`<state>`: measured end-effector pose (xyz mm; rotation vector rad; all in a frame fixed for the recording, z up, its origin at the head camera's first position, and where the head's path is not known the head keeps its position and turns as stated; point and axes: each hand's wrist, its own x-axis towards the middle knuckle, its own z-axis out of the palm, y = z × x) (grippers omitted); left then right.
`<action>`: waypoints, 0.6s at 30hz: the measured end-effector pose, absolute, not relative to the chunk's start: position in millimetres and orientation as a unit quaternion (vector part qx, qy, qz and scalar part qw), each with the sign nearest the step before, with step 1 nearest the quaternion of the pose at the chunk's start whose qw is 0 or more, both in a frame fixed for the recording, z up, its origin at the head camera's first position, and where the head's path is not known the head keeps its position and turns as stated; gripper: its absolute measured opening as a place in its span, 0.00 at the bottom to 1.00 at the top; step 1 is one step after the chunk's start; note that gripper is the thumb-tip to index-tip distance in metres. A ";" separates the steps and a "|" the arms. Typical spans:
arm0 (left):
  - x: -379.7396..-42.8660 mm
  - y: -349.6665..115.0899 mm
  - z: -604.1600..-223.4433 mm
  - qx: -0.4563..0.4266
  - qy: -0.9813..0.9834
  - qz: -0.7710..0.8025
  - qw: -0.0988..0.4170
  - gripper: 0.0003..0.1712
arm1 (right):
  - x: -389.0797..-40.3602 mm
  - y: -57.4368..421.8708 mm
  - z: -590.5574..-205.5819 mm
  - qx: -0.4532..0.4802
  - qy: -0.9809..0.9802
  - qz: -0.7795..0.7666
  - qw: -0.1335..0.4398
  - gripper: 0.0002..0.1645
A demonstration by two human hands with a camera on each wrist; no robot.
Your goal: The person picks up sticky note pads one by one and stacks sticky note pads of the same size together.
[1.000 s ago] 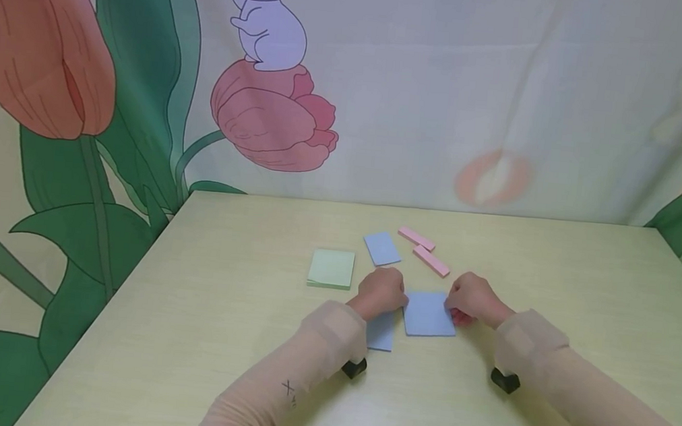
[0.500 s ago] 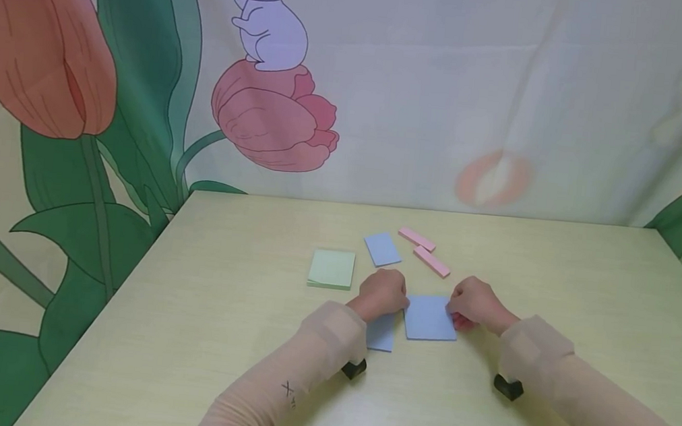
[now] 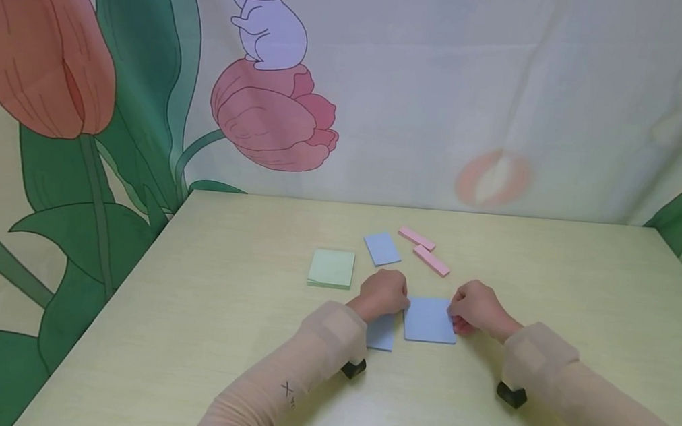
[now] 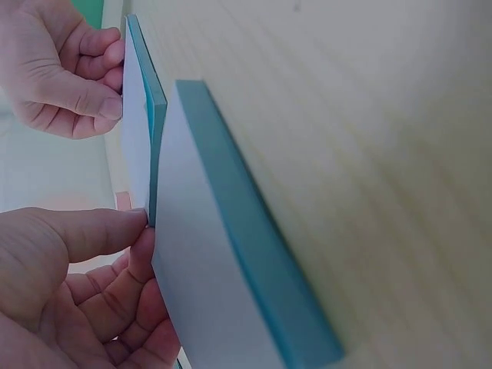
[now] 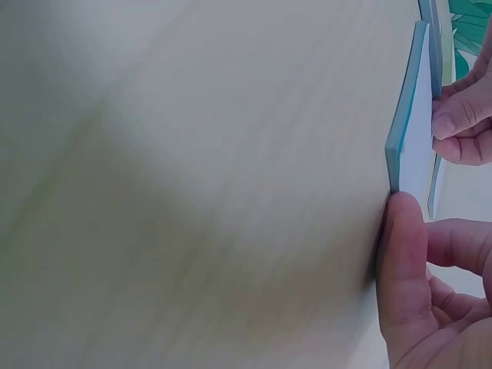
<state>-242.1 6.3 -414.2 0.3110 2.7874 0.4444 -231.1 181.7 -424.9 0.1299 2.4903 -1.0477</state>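
Note:
A square blue sticky note pad (image 3: 430, 320) lies between my two hands on the table. My left hand (image 3: 384, 291) pinches its left edge near the far corner with thumb and index finger. At the opposite edge, my right hand (image 3: 477, 307) holds the pad between thumb and fingers; in the right wrist view the thumb lies against the side of the pad (image 5: 415, 134). A second blue pad (image 3: 381, 333) sits just left of the first, partly hidden beneath my left wrist; the left wrist view shows this nearer pad (image 4: 207, 231) close alongside the held one.
Behind my left hand stands a green sticky note pad (image 3: 331, 268). Farther back lie a smaller blue pad (image 3: 382, 249) and two narrow pink pads, one (image 3: 416, 238) behind the other (image 3: 431, 261). A printed curtain (image 3: 399, 110) hangs along the table's far edge.
The held blue pad has slid slightly toward me and squared up, its near edge now level. My right hand moved with it, nearer and a little right; my left hand hardly moved.

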 end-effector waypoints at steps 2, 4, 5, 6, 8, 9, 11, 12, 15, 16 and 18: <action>-242.0 6.3 -414.0 0.110 0.970 0.155 0.149 0.06 | -230.1 182.1 -425.2 0.045 0.897 -0.384 0.214 0.04; -242.1 6.1 -414.0 0.111 0.970 0.156 0.149 0.06 | -229.2 182.3 -425.5 0.044 0.895 -0.390 0.211 0.04; -242.2 6.0 -414.2 0.112 0.970 0.156 0.149 0.06 | -228.9 182.4 -425.8 0.043 0.895 -0.393 0.209 0.04; -242.2 5.8 -414.4 0.112 0.970 0.157 0.149 0.06 | -228.5 182.3 -425.8 0.041 0.894 -0.394 0.207 0.04; -242.4 5.6 -414.8 0.114 0.970 0.157 0.148 0.06 | -227.9 182.0 -425.5 0.040 0.894 -0.395 0.205 0.04; -242.5 5.5 -415.0 0.115 0.970 0.158 0.148 0.06 | -227.4 181.8 -425.2 0.041 0.894 -0.395 0.205 0.04; -242.8 5.4 -415.4 0.117 0.969 0.158 0.148 0.06 | -226.5 181.4 -424.4 0.042 0.894 -0.395 0.206 0.04; -242.8 5.4 -415.4 0.118 0.969 0.159 0.149 0.06 | -226.0 181.3 -424.0 0.042 0.894 -0.394 0.208 0.04; -243.2 5.2 -415.5 0.120 0.968 0.160 0.151 0.05 | -224.9 181.2 -423.3 0.042 0.894 -0.393 0.210 0.04; -243.2 5.2 -415.4 0.120 0.968 0.160 0.152 0.05 | -224.7 181.2 -423.2 0.042 0.894 -0.393 0.210 0.04; -243.0 5.0 -415.9 0.122 0.967 0.161 0.152 0.05 | -224.3 181.3 -423.5 0.041 0.894 -0.392 0.211 0.04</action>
